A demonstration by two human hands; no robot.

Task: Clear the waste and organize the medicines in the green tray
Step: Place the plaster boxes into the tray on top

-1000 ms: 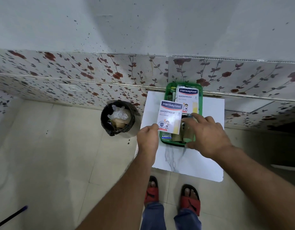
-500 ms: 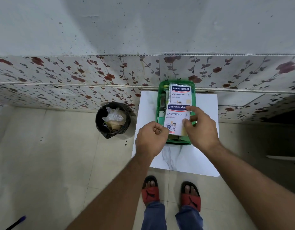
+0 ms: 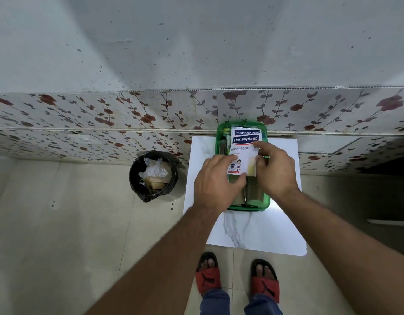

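- A white marble-patterned table (image 3: 241, 228) stands against the floral-tiled wall (image 3: 105, 119).
- A black waste bin (image 3: 153, 176) sits on the floor left of the table, holding a clear plastic bag and brown scraps.
- The green tray (image 3: 219, 142) rests on the table's far side.
- The left hand (image 3: 215, 180) and right hand (image 3: 276, 171) pinch the side edges of a Hansaplast packet (image 3: 243, 153) over the tray; both grasp it.
- A second Hansaplast packet (image 3: 246, 132) lies beneath, only its top strip showing.
- Brown bottles (image 3: 253, 194) lie in the tray's near end.
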